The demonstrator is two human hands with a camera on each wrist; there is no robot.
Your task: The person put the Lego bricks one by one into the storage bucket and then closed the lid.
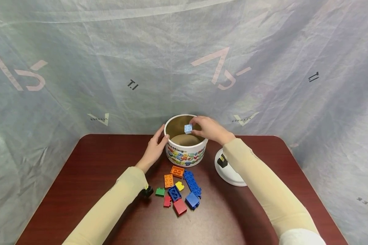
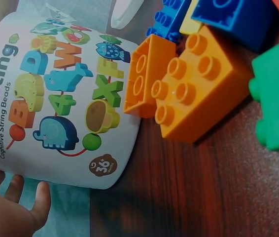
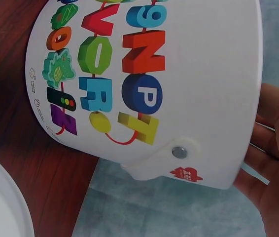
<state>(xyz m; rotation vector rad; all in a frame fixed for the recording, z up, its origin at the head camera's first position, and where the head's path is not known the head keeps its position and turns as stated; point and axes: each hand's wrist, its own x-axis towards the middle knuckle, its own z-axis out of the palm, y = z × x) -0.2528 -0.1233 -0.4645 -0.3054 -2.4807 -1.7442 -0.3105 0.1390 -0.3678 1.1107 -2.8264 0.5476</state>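
Note:
A round white tub (image 1: 187,154) with coloured letters printed on its wall stands at the back of the table, its top uncovered. Over the tub's mouth, my right hand (image 1: 211,128) pinches a light blue building block (image 1: 188,129) between thumb and fingers. In the right wrist view the tub's wall hides the block and the fingertips. My left hand (image 1: 154,148) rests against the tub's left side, thumb at the rim and fingers along the outside. The left wrist view shows those fingers (image 2: 42,205) spread beside the printed wall.
In front of the tub lie several blocks: two orange ones, including an upright orange block (image 1: 168,181), a green block (image 1: 160,192), a yellow block (image 1: 179,185), a long blue piece (image 1: 192,183) and a red block (image 1: 180,207). A white lid (image 1: 230,175) lies to the right. A grey sheet (image 1: 171,68) hangs behind.

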